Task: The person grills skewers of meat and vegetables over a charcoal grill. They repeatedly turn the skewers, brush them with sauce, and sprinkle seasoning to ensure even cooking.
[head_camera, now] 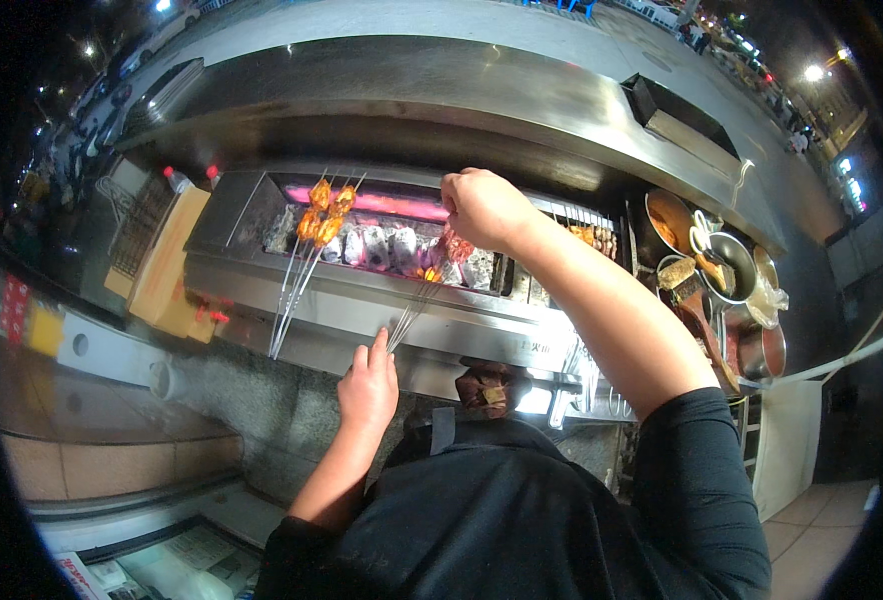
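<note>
My left hand (369, 382) grips the handle ends of a bundle of thin metal skewers (409, 316) at the front of the charcoal grill (381, 281). The red meat (456, 247) on these skewers lies over the coals, with a small orange flame (432, 274) under it. Directly above that meat, my right hand (486, 210) is curled with its fingers pointing down. Its fingertips are partly hidden, so I cannot see whether it pinches anything. Farther left, browned meat pieces (327, 214) on another set of skewers rest across the grill, handles towards me.
More skewered meat (595, 238) sits at the grill's right end, partly behind my forearm. Metal pots (730, 262) and a brush (678, 274) crowd the right side. A cardboard box (168, 255) stands left, near red-capped bottles (177, 180). A steel ledge (411, 75) runs behind.
</note>
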The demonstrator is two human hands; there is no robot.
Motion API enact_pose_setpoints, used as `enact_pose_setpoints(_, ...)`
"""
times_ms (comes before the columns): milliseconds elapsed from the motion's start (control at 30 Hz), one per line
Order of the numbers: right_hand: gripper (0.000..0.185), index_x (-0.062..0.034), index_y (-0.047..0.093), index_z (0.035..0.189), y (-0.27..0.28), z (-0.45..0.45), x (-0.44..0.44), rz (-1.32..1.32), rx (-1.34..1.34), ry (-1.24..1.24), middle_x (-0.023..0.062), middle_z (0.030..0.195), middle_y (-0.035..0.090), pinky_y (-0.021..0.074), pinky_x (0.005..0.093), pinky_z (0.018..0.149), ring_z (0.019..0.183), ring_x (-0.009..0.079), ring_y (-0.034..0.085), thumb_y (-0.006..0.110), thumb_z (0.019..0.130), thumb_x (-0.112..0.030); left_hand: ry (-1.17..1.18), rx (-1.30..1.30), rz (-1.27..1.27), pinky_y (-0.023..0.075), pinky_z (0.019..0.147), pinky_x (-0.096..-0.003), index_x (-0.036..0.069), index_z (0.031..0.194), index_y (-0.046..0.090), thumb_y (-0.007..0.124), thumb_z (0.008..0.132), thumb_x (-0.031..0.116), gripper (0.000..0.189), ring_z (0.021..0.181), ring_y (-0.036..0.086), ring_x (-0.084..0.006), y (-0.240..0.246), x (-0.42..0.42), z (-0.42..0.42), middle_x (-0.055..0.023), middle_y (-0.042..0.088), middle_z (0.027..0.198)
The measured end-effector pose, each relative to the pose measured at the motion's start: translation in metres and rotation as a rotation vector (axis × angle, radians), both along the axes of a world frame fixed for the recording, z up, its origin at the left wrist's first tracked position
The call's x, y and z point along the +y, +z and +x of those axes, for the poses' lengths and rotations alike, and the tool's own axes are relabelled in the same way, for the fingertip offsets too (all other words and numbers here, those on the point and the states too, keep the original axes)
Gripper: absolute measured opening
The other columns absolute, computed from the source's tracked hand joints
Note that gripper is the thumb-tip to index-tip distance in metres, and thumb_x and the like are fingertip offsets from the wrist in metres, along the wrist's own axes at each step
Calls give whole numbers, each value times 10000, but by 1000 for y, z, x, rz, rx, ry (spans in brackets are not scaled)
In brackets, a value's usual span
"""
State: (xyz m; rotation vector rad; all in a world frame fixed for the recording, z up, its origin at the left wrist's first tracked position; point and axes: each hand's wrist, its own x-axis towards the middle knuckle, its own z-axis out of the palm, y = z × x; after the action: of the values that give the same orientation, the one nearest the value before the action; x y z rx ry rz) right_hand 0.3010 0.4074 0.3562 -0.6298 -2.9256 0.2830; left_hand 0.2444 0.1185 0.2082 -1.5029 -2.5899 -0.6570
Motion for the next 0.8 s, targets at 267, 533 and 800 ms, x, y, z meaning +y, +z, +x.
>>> enact_pose_setpoints(267, 244, -33, 690, 1022, 2, 10, -16, 40, -284, 15, 204, 1067, 683, 508, 440, 941, 1093, 341, 639, 618, 790, -59, -34, -59, -14, 567, 622, -477, 114, 1311, 613, 594, 958, 210, 366, 676, 673, -373, 9, 3, 2, -155, 640, 876)
enact_pose_setpoints(533, 334, -45, 687, 1153, 22, 33, -16, 74, -23, -55, 163, 1197, 626, 535, 424, 928, 1078, 336, 647, 639, 830, -112, 8, -110, -84, 563, 644, -484, 100, 1300, 611, 529, 990, 201, 336, 733, 681, -389, 6, 11, 8, -184, 677, 916)
enact_pose_setpoints(800, 232, -12, 688, 1079, 85, 161, -7, -33, 285, -93, 159, 1137, 645, 571, 377, 841, 991, 310, 680, 646, 854, -46, -11, -1403, 60, 346, 416, -275, 56, 1288, 568, 464, 1057, 254, 322, 494, 421, -123, -10, 8, -16, -27, 487, 673)
